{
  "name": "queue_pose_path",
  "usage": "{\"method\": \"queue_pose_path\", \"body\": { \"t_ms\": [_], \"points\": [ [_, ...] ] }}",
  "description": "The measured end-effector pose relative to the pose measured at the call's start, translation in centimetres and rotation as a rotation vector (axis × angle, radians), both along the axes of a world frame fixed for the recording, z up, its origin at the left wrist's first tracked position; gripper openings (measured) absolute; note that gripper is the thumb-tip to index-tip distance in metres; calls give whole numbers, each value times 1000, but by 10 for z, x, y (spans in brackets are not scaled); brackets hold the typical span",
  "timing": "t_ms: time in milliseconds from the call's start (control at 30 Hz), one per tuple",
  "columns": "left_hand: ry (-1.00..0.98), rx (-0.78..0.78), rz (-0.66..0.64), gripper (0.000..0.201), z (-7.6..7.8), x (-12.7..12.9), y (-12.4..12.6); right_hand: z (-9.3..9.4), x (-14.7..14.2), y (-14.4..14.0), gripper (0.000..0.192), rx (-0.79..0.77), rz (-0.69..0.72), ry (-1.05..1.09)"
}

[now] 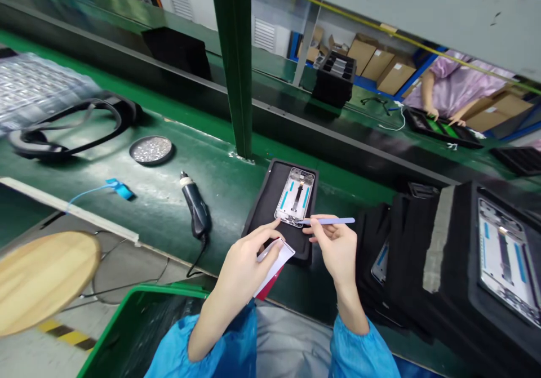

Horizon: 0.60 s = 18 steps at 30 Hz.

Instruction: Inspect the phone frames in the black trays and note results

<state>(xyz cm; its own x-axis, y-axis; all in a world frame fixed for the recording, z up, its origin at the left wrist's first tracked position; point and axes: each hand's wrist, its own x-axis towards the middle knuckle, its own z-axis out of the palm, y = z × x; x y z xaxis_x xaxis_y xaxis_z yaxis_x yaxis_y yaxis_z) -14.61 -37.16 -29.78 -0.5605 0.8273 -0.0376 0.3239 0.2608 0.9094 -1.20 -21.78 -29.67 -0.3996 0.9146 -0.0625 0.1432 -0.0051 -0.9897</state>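
Note:
A phone mid-frame [295, 196], silver with blue strips and a dark flex cable, lies in a black foam tray [264, 203]. My left hand [249, 257] is closed on a white sticker sheet [274, 262] with small dark pieces along its top edge; its index fingertip reaches the frame's lower left corner. Below that sheet a red piece [269, 285] sticks out. Between the fingers of my right hand [336, 245] are slim lavender tweezers [333, 221], with their tip at the lower edge of the phone frame.
On the left of the green bench lie an electric screwdriver [195, 206], a dish of screws [151, 149], a blue wrist strap [120, 189] and a black headset [76, 127]. Stacked black trays [456, 254] stand at right. A green post [234, 62] rises ahead. Across, a person [460, 85] handles a tray.

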Motion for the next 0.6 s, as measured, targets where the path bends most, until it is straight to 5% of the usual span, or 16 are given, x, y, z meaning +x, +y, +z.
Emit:
{"method": "queue_pose_path", "body": {
  "t_ms": [600],
  "points": [
    [0, -2, 15, 28, -2, 2, 1, 1, 0, -2, 51, -9, 1, -25]
  ]
}}
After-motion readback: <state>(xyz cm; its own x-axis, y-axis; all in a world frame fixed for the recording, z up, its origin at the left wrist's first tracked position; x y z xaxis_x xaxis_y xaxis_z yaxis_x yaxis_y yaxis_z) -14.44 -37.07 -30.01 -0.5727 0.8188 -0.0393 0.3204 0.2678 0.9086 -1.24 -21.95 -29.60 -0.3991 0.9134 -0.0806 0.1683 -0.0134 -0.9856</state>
